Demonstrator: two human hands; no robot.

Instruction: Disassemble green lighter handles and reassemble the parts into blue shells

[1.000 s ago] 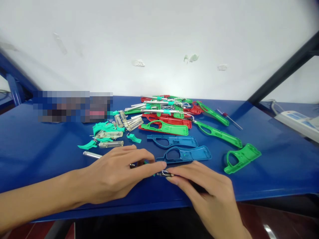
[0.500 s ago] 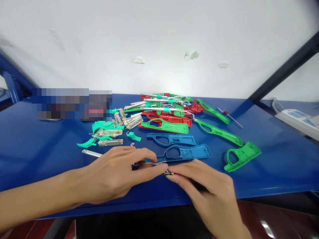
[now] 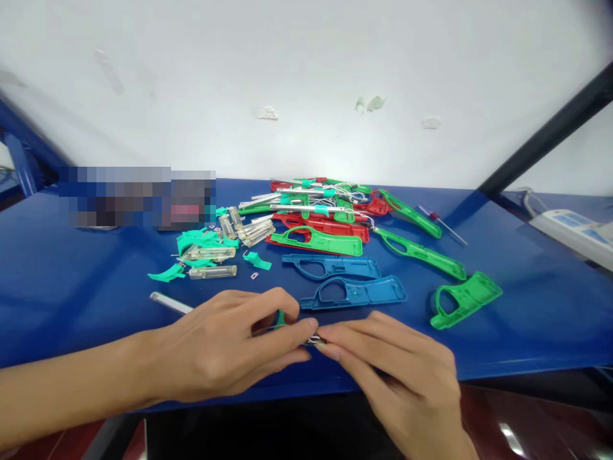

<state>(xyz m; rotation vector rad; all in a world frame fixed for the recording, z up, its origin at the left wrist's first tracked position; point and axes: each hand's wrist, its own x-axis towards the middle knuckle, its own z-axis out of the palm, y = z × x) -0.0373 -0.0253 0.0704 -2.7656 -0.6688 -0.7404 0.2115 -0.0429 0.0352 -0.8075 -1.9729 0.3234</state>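
Note:
My left hand (image 3: 225, 348) and my right hand (image 3: 397, 367) meet fingertip to fingertip over the near edge of the blue table (image 3: 71, 281). Between the fingertips they pinch a small metal and wire part (image 3: 313, 339). A long silver metal tube (image 3: 165, 302) runs out to the left from under my left hand, with a green bit (image 3: 280, 317) showing between its fingers. Just beyond the hands lie two blue plastic handle shells (image 3: 354, 294).
Behind these lies a heap of green and red handle shells (image 3: 318, 241) with metal rods. Clear plastic tubes (image 3: 213, 271) and teal pieces lie to the left. A green grip piece (image 3: 464, 297) sits at the right, a white power strip (image 3: 572, 233) at far right.
Both hands have drawn a little nearer to the table's front edge and closer together. The silver tube has shifted with my left hand.

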